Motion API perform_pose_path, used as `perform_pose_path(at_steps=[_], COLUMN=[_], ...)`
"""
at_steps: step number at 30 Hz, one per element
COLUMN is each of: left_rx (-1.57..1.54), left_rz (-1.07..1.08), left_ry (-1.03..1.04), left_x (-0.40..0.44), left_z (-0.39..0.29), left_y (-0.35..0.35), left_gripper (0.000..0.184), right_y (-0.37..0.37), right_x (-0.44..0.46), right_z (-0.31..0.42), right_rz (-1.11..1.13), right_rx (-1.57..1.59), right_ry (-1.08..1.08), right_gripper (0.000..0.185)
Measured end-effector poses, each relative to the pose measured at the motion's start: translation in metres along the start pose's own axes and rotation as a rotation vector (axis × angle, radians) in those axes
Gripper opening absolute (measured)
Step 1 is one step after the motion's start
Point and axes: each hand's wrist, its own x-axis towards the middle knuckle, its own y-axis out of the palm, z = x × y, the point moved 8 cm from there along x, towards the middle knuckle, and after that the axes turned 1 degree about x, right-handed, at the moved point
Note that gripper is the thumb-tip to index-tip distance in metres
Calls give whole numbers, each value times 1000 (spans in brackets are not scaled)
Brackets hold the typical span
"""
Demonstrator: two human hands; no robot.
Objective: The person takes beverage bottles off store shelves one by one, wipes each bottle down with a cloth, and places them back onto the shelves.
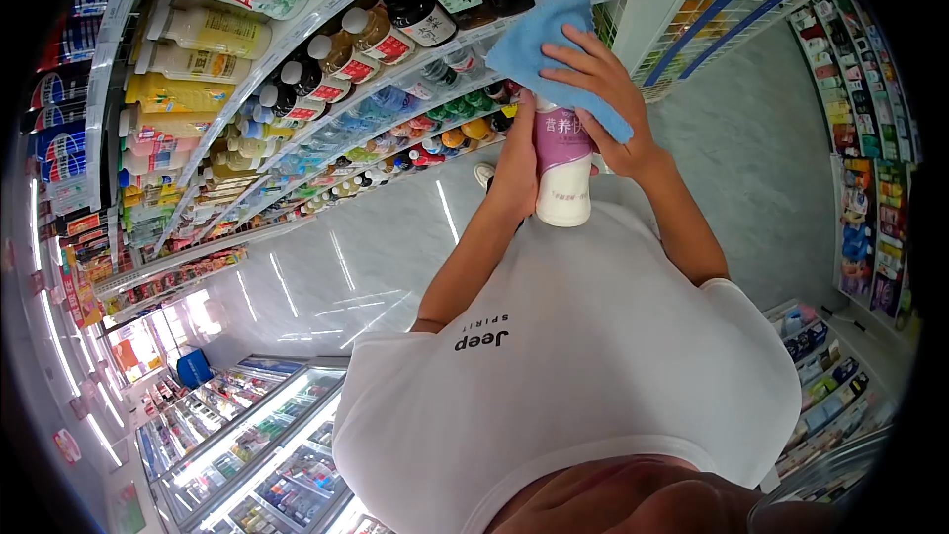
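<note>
A white drink bottle with a purple label (562, 143) is held upside down in the picture, its white base toward my chest. My left hand (518, 163) is closed around one side of the bottle. On the other side, my right hand (605, 89) presses a light blue cloth (542, 43) over the bottle's top end, with its fingers on the cloth. The cloth hides the cap and neck.
Shelves (297, 15) of bottled drinks curve along the left and front. A white wire-sided rack (672, 10) stands just right of my hands. Glass-fronted coolers (262, 450) are at lower left, more stocked shelves (860, 109) at far right. Grey floor (746, 168) lies between.
</note>
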Motion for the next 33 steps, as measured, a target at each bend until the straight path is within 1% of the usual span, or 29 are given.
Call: perform_pose_path(at_steps=[2, 4, 5, 7, 8, 9, 10, 12, 16, 17, 20, 21, 24, 27, 30, 31, 33], left_rx=[-101, -133, -150, -228, -268, -368, -260, -39, -240, -210, -84, -95, -44, -153, -338, -313, -307], left_rz=[85, -76, -155, -107, -87, 61, 7, -94, -53, -94, -46, 21, -29, -118, -50, 115, 89], left_ry=[40, 97, 127, 123, 117, -15, 40, 147, 149, 87, 62, 23, 77, 129, -15, 13, -43], left_x=[-4, -2, -1, -8, -12, 9, 10, 11, -2, 0, -8, -7, -5, 4, 12, 14, 9], left_z=[-5, -3, -3, -9, -11, 2, -2, -11, 0, 11, -7, -5, -7, 2, 5, -5, -6], left_y=[1, -9, -14, -5, -4, -21, -27, -36, -29, -38, 1, 4, 2, -22, -24, -16, -13], left_gripper=[50, 52, 54, 53, 53, 53, 53, 54, 53, 52, 50, 49, 48, 51, 61, 61, 60], right_y=[4, 5, 10, 19, 24, 29, 34, 33, 21, 17, 7, 7, 5, 13, 27, 30, 33], right_x=[1, -1, -4, -19, -28, -38, -46, -49, -24, -13, 9, 11, 11, -3, -32, -39, -50], right_z=[2, 7, 16, 37, 44, 51, 56, 51, 31, 26, 2, -9, -9, 22, 48, 51, 54], right_rz=[13, 9, 78, 217, 276, 333, 388, 354, 228, 184, 38, 40, 36, 208, 376, 392, 419], right_rx=[47, 82, 45, -24, 5, 34, 61, 21, -29, -33, 25, 59, 94, -20, 117, 123, 134], right_ry=[11, 9, -49, -160, -184, -208, -232, -230, -174, -151, -58, -21, -20, -165, -231, -232, -232], right_gripper=[32, 30, 29, 28, 27, 27, 27, 29, 29, 30, 31, 32, 32, 30, 30, 31, 32])
